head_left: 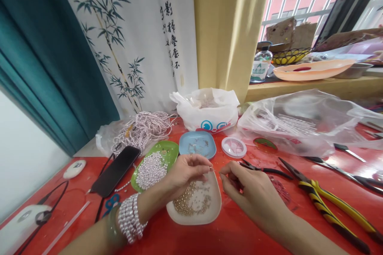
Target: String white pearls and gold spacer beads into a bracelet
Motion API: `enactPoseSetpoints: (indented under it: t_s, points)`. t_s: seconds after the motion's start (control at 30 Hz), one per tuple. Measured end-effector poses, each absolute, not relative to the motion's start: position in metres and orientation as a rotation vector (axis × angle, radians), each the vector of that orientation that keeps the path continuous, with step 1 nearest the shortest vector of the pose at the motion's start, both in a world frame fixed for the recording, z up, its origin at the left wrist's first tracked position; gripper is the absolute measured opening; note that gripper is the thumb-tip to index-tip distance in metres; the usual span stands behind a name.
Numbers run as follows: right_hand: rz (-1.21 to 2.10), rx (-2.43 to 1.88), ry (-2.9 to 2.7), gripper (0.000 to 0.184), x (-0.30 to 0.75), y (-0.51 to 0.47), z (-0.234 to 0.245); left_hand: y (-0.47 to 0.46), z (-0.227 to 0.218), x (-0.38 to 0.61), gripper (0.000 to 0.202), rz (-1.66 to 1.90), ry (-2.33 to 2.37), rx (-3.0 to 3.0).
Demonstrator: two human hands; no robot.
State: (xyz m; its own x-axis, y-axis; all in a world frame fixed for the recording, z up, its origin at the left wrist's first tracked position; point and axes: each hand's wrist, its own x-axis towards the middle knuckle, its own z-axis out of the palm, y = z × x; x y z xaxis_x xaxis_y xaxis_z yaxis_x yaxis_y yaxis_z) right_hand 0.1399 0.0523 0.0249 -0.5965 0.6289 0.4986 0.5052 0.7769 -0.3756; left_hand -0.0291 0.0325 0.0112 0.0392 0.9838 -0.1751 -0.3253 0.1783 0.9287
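My left hand (190, 171) is over a cream dish (196, 220) with gold beads (184, 204) in it. Its thumb and forefinger pinch something tiny, too small to name. A little to the right, my right hand (247, 183) is closed with fingertips together, facing the left fingertips; what it holds, if anything, cannot be made out. Strands of pearly beads (129, 217) and a pale green bangle (113, 225) circle my left wrist. Behind the left forearm, a green dish (170, 148) holds loose pearly beads (151, 170). Small findings lie in a blue dish (197, 137).
Long-nose pliers (324, 203) with yellow-black handles, smaller pliers (266, 168) and scissors (338, 168) lie right. A phone (116, 170) and strung beads (146, 129) are left. Plastic bags (206, 115) stand behind, beside a round lidded case (233, 147). The tabletop (236, 233) is red.
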Motion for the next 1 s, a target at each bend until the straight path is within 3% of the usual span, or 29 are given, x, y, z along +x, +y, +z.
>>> enactPoseSetpoints:
  t_s: [0.67, 1.0]
  points:
    - [0.125, -0.803, -2.23, 0.016, 0.138, 0.053, 0.0224, 0.0262, 0.0162, -0.0251, 0.016, 1.213, 1.011, 0.805]
    - [-0.115, -0.733, -2.212, 0.023, 0.1389, 0.0503, 0.0204, 0.0272, 0.0122, -0.0244, 0.016, 1.233, 1.012, 0.797]
